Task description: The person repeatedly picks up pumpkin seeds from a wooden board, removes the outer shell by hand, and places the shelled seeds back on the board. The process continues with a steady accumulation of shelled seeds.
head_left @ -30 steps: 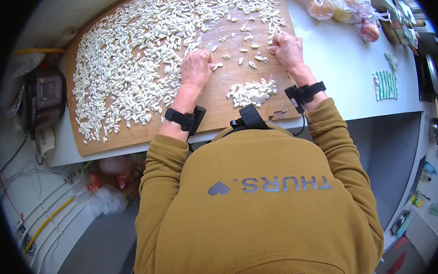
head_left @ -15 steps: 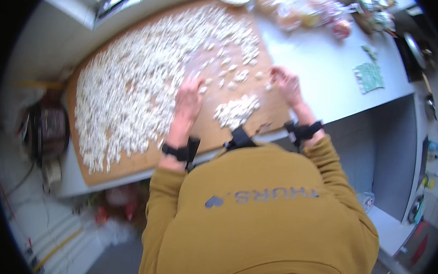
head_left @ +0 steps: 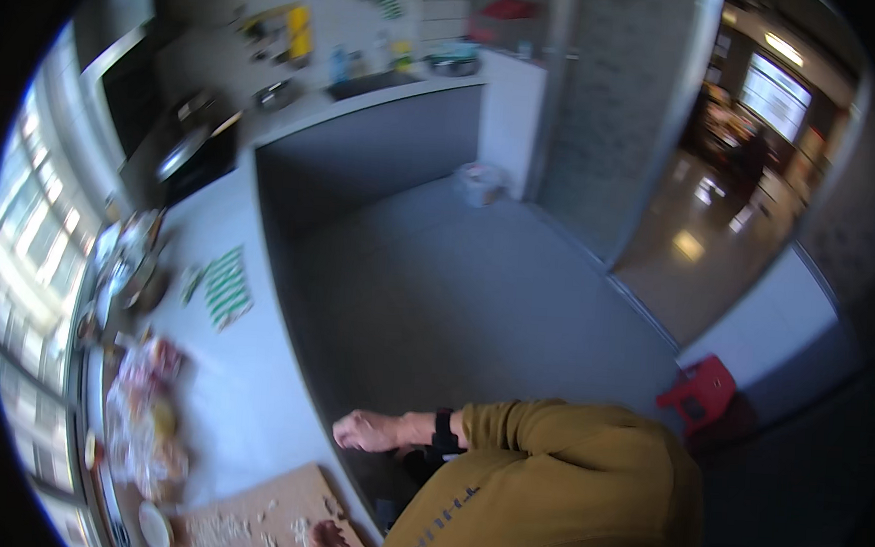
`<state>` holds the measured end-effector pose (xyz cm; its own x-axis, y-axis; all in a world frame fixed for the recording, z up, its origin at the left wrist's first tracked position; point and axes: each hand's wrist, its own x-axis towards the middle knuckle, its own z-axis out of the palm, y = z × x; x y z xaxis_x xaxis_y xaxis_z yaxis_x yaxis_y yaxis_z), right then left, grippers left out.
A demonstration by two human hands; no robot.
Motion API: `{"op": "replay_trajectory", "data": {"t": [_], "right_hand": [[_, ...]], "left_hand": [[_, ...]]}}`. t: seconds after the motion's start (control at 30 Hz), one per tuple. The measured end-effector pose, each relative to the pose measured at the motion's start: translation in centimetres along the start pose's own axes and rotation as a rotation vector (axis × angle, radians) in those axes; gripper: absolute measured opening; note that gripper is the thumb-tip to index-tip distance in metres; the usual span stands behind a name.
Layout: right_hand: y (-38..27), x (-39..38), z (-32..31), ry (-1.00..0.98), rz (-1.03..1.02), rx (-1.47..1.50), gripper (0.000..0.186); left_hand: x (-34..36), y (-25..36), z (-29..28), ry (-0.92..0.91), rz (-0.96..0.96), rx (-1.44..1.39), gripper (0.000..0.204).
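Note:
My right hand [head_left: 366,432] is past the near edge of the white counter, apart from the board. Its fingers are curled in, and whatever they may hold is hidden. At the lower edge of the picture my left hand [head_left: 333,546] is over the right end of a wooden board [head_left: 316,492]. It is partly cut off and blurred, so its fingers cannot be made out. Scattered on the board are small whitish dough-like pieces [head_left: 231,542]; only this end of the board shows.
Along the counter [head_left: 239,402] lie clear bags of round food [head_left: 153,427], a white bowl [head_left: 155,529] and a green-striped cloth [head_left: 226,289]. A pan [head_left: 190,148] sits farther off. A white bin [head_left: 480,183] and a red stool [head_left: 699,395] stand on the floor. A doorway opens at right.
The view has swung far to the right, bringing the floor, sink and doorway in. My right hand has left the board's edge for the counter's near edge; most of the board is out of view.

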<state>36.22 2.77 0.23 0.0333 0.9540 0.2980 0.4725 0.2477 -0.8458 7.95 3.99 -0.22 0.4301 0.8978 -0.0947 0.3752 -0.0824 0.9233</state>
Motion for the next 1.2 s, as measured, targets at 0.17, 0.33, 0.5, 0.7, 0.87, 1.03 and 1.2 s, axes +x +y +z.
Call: {"op": "replay_trajectory", "data": {"t": [0.17,0.33,0.5,0.7,0.87,1.03,1.2], "right_hand": [[-1.9,-10.0,-6.6,0.139,0.319,-0.082,0.010],[-1.8,-15.7,-9.9,0.230,0.481,-0.097,0.009],[-0.3,-17.7,-12.5,0.189,0.431,-0.048,0.007],[1.2,-21.9,-17.3,0.221,0.481,-0.027,0.006],[2.5,-23.2,-19.5,0.195,0.465,-0.012,0.005],[3.8,-24.2,-20.8,0.168,0.474,0.066,0.006],[3.8,-25.1,-22.0,0.170,0.493,0.050,0.007]], "left_hand": [[2.5,2.4,5.2,-0.250,0.366,0.152,0.015],[3.0,3.6,10.2,-0.205,0.835,0.421,0.009],[2.3,6.2,14.2,-0.315,0.226,0.071,0.028],[0.9,10.8,20.1,-0.366,0.289,0.126,0.030],[0.3,11.5,23.8,-0.413,0.131,-0.127,0.017],[0.2,11.9,25.9,-0.439,0.042,-0.126,0.016],[-0.1,12.8,27.2,-0.455,0.169,-0.003,0.017]]}}
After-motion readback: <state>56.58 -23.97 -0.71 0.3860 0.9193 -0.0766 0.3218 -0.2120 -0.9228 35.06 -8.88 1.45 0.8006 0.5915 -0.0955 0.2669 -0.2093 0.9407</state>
